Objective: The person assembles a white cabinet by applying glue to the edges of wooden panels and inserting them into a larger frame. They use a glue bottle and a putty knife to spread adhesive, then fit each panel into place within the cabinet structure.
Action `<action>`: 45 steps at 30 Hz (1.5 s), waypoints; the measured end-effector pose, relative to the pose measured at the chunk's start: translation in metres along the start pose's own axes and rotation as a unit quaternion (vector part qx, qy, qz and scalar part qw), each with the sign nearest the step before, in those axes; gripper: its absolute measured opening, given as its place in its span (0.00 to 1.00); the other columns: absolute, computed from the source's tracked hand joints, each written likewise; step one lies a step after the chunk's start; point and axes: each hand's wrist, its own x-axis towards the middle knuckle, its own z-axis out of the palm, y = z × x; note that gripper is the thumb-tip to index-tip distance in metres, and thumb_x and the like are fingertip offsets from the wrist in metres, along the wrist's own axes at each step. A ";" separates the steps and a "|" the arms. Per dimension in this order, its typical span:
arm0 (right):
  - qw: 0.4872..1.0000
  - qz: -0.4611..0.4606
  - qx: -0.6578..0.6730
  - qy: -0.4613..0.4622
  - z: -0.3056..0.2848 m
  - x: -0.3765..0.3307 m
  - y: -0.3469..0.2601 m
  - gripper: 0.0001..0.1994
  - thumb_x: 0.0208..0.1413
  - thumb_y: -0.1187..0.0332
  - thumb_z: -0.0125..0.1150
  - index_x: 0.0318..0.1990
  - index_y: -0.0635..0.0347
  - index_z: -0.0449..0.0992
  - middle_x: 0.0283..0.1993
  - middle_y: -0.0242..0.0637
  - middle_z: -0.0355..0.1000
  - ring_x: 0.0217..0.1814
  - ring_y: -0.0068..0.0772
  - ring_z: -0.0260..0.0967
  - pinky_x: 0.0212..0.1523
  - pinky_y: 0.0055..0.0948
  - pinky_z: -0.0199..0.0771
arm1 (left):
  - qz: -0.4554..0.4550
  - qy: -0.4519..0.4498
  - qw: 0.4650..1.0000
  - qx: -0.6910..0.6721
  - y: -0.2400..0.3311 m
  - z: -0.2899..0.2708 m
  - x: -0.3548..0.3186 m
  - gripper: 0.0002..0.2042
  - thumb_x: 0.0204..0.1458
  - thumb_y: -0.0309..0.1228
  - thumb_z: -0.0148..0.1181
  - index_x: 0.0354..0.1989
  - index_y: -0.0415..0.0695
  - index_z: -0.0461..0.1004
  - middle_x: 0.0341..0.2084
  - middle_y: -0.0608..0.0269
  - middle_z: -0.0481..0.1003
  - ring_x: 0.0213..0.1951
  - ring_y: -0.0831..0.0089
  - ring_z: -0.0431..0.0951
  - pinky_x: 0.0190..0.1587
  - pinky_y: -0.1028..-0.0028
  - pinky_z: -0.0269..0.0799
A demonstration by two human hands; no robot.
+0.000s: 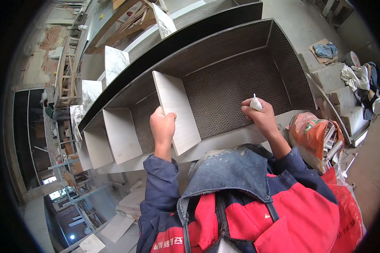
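Note:
My left hand (162, 130) is closed on the edge of a pale grey divider panel (179, 107), thumb on its right face. The panel stands upright and slightly tilted across a long, dark, open box (236, 82) with a herringbone-textured lining. Over the box's right part, my right hand (264, 120) grips a small white glue bottle (255, 103), its thin nozzle pointing up. The bottle is apart from the panel. Two more pale panels, a wider one (122, 135) and a smaller one (98, 147), stand across the box farther left.
Behind lies a second long box (194, 25) with white marble-patterned panels (116, 63). An orange sack (312, 135) of offcuts stands close on my right, near steps with clothes (356, 80). Flat tiles (118, 227) lie low at left, beside a wooden ladder (67, 67).

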 end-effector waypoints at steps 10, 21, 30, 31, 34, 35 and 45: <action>0.999 -0.003 -0.032 0.001 -0.008 0.011 0.005 0.07 0.56 0.73 0.67 0.41 0.62 0.80 0.28 0.23 0.72 0.28 0.15 0.67 0.28 0.20 0.66 | -0.001 0.006 1.000 0.008 0.006 0.013 0.004 0.13 0.45 0.21 0.58 0.41 0.32 0.80 0.32 0.60 0.81 0.33 0.76 0.77 0.39 0.74 0.72; 0.998 0.008 -0.066 0.017 -0.018 0.030 0.012 0.09 0.56 0.71 0.67 0.43 0.62 0.80 0.30 0.25 0.73 0.30 0.15 0.68 0.30 0.21 0.68 | 0.008 0.014 0.999 0.034 0.009 0.020 0.009 0.14 0.45 0.24 0.57 0.40 0.33 0.79 0.32 0.49 0.82 0.34 0.62 0.82 0.44 0.66 0.74; 0.989 -0.033 -0.125 0.074 -0.038 0.057 0.047 0.12 0.59 0.67 0.66 0.48 0.62 0.80 0.35 0.28 0.74 0.33 0.20 0.70 0.34 0.26 0.72 | 0.003 0.001 0.999 0.037 0.010 0.020 0.011 0.14 0.46 0.25 0.56 0.42 0.34 0.79 0.33 0.44 0.82 0.36 0.54 0.83 0.44 0.63 0.75; 0.983 -0.054 -0.156 0.081 -0.036 0.060 0.042 0.13 0.60 0.66 0.66 0.49 0.62 0.80 0.36 0.30 0.75 0.34 0.21 0.71 0.34 0.27 0.72 | 0.004 -0.003 0.999 0.039 0.007 0.021 0.013 0.15 0.46 0.25 0.56 0.42 0.34 0.79 0.34 0.43 0.82 0.38 0.52 0.83 0.45 0.62 0.75; 0.928 -0.185 -0.298 0.126 -0.028 0.064 0.022 0.14 0.59 0.67 0.67 0.49 0.63 0.80 0.38 0.38 0.75 0.41 0.31 0.73 0.43 0.32 0.73 | 0.006 -0.006 0.999 0.052 0.002 0.020 0.015 0.17 0.47 0.28 0.56 0.45 0.33 0.78 0.37 0.40 0.81 0.41 0.47 0.82 0.48 0.58 0.75; 0.907 -0.200 -0.344 0.137 -0.031 0.069 0.021 0.15 0.58 0.65 0.68 0.49 0.62 0.81 0.40 0.40 0.75 0.43 0.36 0.73 0.44 0.35 0.73 | 0.005 -0.003 0.998 0.061 0.003 0.020 0.015 0.17 0.48 0.29 0.56 0.45 0.33 0.77 0.38 0.38 0.81 0.43 0.45 0.82 0.49 0.57 0.74; 0.827 -0.219 -0.495 0.150 -0.058 0.100 0.046 0.21 0.53 0.62 0.71 0.53 0.58 0.79 0.51 0.47 0.74 0.54 0.53 0.71 0.58 0.44 0.69 | 0.066 0.008 0.994 0.088 0.003 0.008 0.000 0.20 0.51 0.37 0.57 0.48 0.35 0.74 0.40 0.35 0.79 0.45 0.39 0.79 0.49 0.50 0.74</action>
